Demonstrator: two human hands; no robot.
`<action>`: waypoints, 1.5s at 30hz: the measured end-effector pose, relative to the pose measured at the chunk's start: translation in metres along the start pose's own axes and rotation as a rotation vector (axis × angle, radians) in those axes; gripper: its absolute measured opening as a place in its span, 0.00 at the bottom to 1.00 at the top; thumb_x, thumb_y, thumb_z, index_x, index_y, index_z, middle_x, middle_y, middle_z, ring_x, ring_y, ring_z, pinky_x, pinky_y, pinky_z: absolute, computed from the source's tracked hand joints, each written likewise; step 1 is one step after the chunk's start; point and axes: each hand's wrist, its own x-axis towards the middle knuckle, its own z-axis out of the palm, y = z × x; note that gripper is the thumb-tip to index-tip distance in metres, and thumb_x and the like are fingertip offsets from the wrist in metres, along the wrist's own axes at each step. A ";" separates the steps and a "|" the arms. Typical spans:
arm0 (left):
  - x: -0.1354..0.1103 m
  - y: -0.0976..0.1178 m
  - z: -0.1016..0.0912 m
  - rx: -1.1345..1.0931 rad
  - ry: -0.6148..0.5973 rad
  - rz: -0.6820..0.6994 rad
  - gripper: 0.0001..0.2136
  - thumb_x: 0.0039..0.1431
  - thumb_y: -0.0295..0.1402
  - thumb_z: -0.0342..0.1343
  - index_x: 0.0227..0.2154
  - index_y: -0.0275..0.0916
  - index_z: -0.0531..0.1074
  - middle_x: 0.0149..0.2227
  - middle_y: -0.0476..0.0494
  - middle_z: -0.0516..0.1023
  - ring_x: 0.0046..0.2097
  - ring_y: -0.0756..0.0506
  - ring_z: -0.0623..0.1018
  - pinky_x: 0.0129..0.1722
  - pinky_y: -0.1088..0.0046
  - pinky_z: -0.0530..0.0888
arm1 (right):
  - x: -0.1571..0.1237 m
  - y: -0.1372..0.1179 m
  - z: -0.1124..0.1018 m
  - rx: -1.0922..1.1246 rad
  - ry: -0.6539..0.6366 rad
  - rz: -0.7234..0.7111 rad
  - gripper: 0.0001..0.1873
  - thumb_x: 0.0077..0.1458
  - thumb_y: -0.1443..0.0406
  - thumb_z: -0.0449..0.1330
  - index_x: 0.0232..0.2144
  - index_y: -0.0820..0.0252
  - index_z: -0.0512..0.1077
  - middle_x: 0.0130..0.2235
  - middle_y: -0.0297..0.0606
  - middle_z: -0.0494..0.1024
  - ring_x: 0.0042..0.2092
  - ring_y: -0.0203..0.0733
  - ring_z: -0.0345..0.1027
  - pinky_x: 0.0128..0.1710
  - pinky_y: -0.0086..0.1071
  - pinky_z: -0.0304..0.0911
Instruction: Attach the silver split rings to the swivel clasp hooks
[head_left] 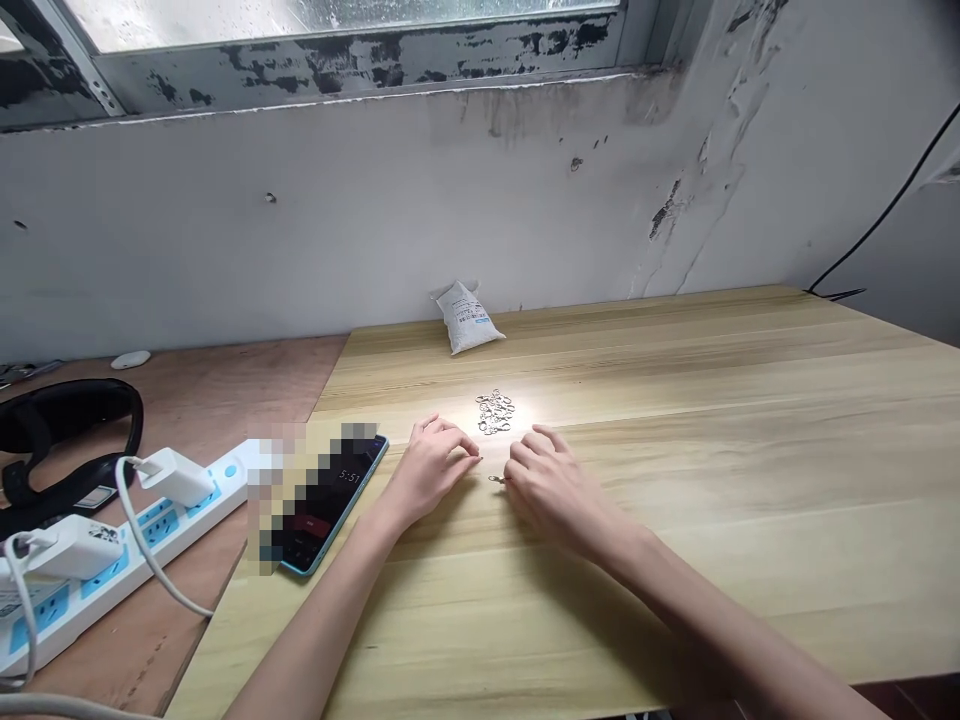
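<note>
A small heap of shiny metal clasps (495, 411) lies on the light wooden table (675, 480), lit by a bright spot. Just in front of it rest both my hands. My left hand (431, 465) has its fingers curled, the fingertips pressed together near the table top; what they pinch is too small to make out. My right hand (547, 480) is curled too and pinches a single small metal clasp (496, 479) at its fingertips. The two hands are a few centimetres apart.
A small white printed bag (466, 317) stands at the table's back edge by the wall. A phone (330, 500) with a lit screen lies left of my left hand. Further left are a white power strip (112, 560) with chargers and a black curved object (67, 420).
</note>
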 end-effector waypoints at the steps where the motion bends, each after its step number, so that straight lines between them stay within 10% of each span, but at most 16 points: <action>1: 0.000 0.000 0.001 0.011 -0.002 0.001 0.04 0.63 0.31 0.56 0.32 0.42 0.73 0.41 0.48 0.81 0.48 0.43 0.76 0.60 0.50 0.61 | 0.004 0.004 -0.001 0.016 -0.004 0.008 0.10 0.59 0.70 0.56 0.26 0.59 0.71 0.31 0.39 0.75 0.38 0.43 0.67 0.55 0.44 0.59; 7: -0.002 -0.005 0.006 0.077 -0.051 0.001 0.03 0.62 0.31 0.57 0.32 0.42 0.73 0.55 0.45 0.75 0.62 0.40 0.66 0.63 0.46 0.57 | 0.013 0.022 0.012 0.105 0.047 0.043 0.09 0.61 0.69 0.55 0.30 0.59 0.73 0.36 0.39 0.76 0.43 0.43 0.67 0.57 0.43 0.55; 30: -0.004 -0.006 0.012 0.110 -0.074 -0.034 0.05 0.63 0.33 0.56 0.32 0.42 0.76 0.56 0.44 0.72 0.63 0.37 0.63 0.61 0.47 0.60 | 0.012 0.024 0.031 -0.028 0.080 0.001 0.10 0.60 0.72 0.53 0.28 0.59 0.70 0.31 0.38 0.73 0.38 0.43 0.66 0.57 0.43 0.55; 45: -0.001 0.000 0.009 0.215 0.014 -0.041 0.05 0.58 0.34 0.61 0.28 0.44 0.78 0.65 0.46 0.63 0.70 0.37 0.52 0.66 0.38 0.46 | 0.008 0.021 0.040 0.261 0.234 0.082 0.06 0.64 0.69 0.53 0.36 0.58 0.70 0.47 0.44 0.74 0.52 0.47 0.66 0.59 0.48 0.54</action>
